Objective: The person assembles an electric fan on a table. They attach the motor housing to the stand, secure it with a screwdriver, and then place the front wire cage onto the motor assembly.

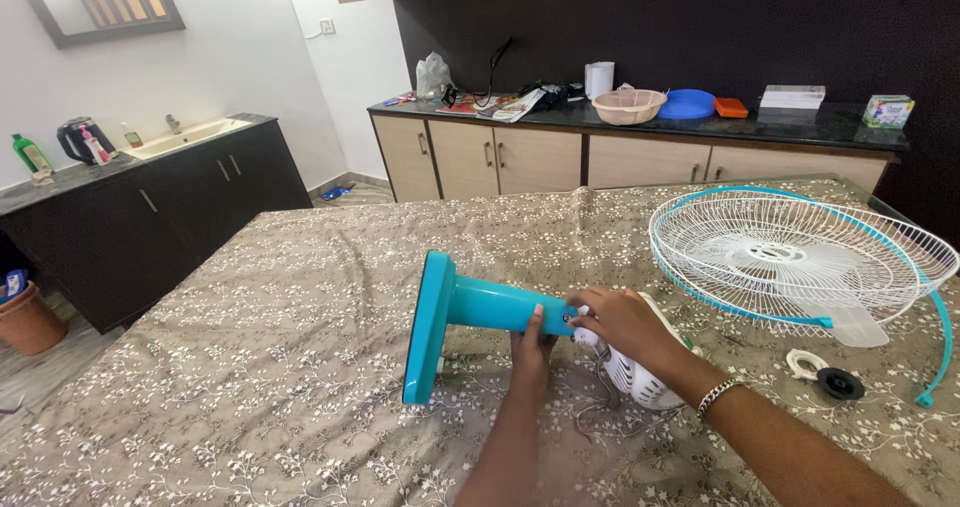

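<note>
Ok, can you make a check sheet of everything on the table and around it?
Surface: table under a brown flowered cloth.
Job's things: teal fan stand lying on its side; white motor housing at its end.
Clutter: white fan grille with blade inside, teal rim ring, black cap.
Hands: left hand grips the stand's neck; right hand rests on the joint, fingers curled.
Cables: grey cord looped under the motor.
Surroundings: counter with bowl, sink, kettle.
</note>
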